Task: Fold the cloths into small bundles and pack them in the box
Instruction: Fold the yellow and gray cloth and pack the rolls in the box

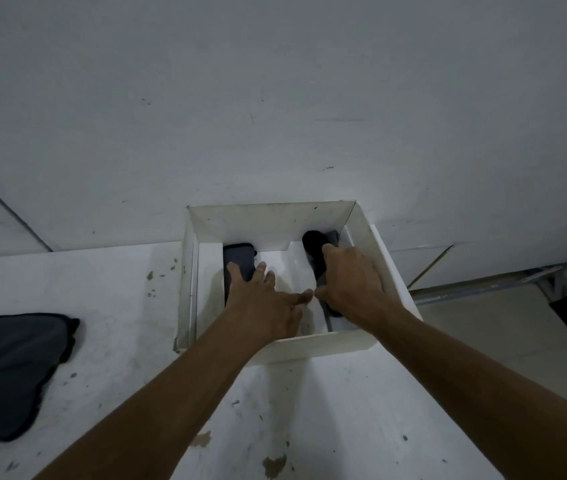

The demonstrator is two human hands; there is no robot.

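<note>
White, scuffed tabletop w/ brown chips and dark specks, pushed against a plain grey-white wall. White open box sits at the table's far edge, touching the wall. Inside: one dark grey bundle on the left side, one black bundle on the right, bare white bottom btwn them. Left hand lies on the grey bundle, fingers spread and fairly straight. Right hand curls its fingers round the black bundle. Unfolded dark cloth lies on the table at left, well apart from the box. Pale floor and metal rail at right.
</note>
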